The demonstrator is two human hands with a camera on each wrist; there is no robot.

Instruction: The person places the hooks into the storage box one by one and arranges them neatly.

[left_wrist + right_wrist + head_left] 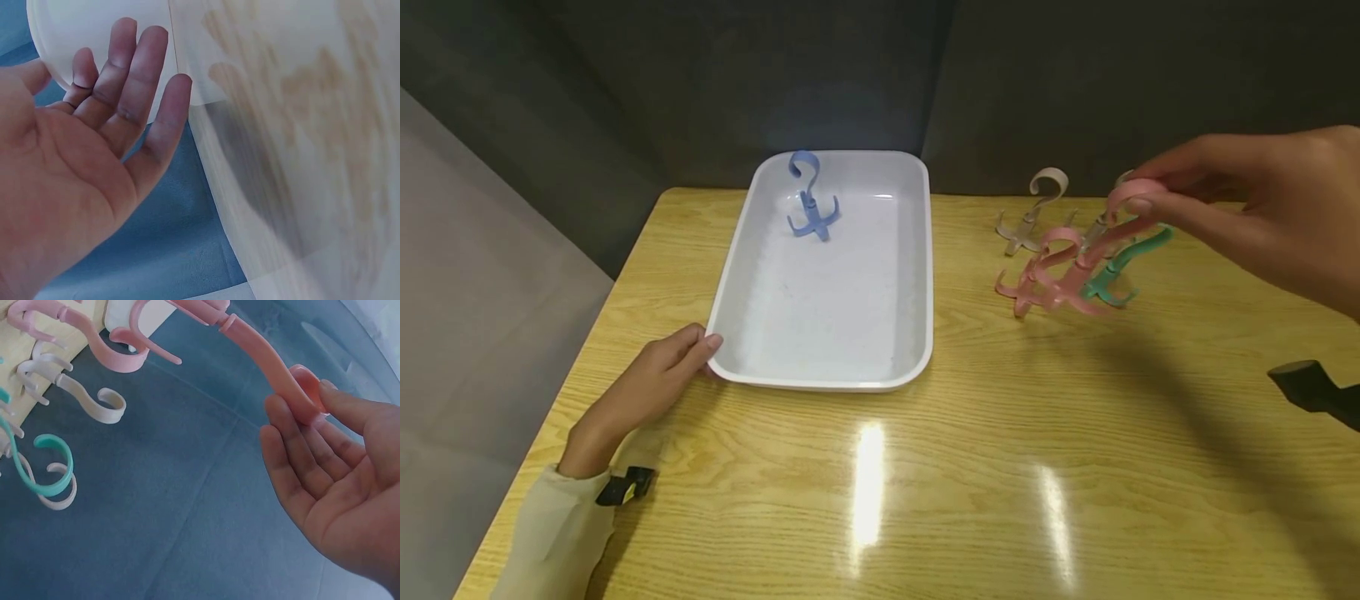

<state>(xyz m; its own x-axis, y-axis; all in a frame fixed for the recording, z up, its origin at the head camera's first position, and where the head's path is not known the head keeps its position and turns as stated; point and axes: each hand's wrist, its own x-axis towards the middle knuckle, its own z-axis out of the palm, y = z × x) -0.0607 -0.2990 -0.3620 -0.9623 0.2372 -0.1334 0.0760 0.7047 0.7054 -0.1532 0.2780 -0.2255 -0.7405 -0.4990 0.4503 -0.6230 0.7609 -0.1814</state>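
My right hand [1262, 200] pinches a pink swivel hook [1078, 271] by its curved top, between thumb and fingers. Its pronged base hangs tilted in the head view, overlapping a second pink hook [1026, 283] on the table. Around these are a teal hook [1112, 275] and a beige hook [1030, 212]. My left hand [658, 371] holds the near left corner of a white tray [820, 385], thumb over the rim and the other fingers outside it. A blue hook [814, 212] stands in the far left part of the tray.
The wooden table [760, 483] bears the tray and the hooks. A dark curtain [775, 75] rises behind its far edge. Another pale hook [1096, 229] is partly hidden behind the held pink hook. A dark strap piece [1311, 387] shows below the right hand.
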